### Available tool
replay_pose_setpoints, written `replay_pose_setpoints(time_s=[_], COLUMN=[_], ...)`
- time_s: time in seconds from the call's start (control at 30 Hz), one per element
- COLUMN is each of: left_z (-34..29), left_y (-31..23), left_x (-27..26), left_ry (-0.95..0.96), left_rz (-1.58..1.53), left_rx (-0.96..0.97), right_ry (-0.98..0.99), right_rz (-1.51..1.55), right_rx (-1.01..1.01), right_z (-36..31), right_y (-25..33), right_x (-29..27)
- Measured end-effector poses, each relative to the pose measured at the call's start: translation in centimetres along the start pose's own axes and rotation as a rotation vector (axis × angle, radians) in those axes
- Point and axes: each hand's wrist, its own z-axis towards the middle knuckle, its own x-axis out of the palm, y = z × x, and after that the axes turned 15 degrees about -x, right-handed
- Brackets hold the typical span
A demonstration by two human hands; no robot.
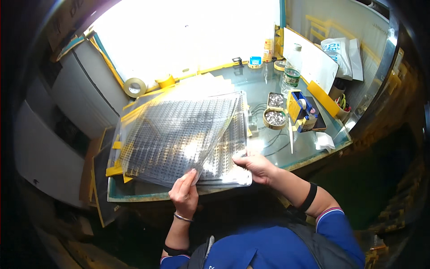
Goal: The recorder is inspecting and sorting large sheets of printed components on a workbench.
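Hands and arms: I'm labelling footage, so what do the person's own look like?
Both the left hand and right hand are ungloved. A silvery bangle circles the left wrist. Each arm wears a black band, and the short sleeves are blue, the right one edged in white and red.

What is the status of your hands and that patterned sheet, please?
Left hand pinching patterned sheet at near corner. Right hand at right edge of layer beneath. Tape dispenser apart, off right.
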Motion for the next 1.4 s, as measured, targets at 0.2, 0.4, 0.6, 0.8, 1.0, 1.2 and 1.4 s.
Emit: replay_pose_setpoints(time_s=[0.2, 0.4, 0.6, 0.8, 1.0, 1.2, 1.4], left_z=[2.6, 2.6, 1.6, 1.0, 2.1, 2.1, 3.8], left_y=[1.4, 2.3, 3.2, 2.9, 1.8, 1.3, 0.6], left_x=[-4.5, -6.9, -5.0, -2.7, -0.2, 1.1, 2.3], left_ry=[-0.304, -0.304, 0.057, 0.213, 0.331, 0.377, 0.388], left_rz=[0.145, 0.196, 0.124, 0.139, 0.115, 0.087, 0.083], left_rx=[-0.167, 0.037, 0.114, 0.164, 0.262, 0.292, 0.295], right_ry=[-0.008, -0.227, -0.471, -0.498, -0.495, -0.477, -0.369], right_rz=[-0.13, -0.188, -0.309, -0.103, 0.024, 0.091, 0.148], right_rx=[-0.41, -0.795, -1.107, -1.09, -1.04, -1.075, -0.92], right_z=[0.4, -1.4, -2.0, -2.5, -2.9, -3.8, -4.6], right_y=[1.6, 6.1, 7.3, 7.1, 6.5, 7.5, 7.3], right_x=[-2.1, -4.7, -5.1, -5.5, -4.7, -4.7, -3.2])
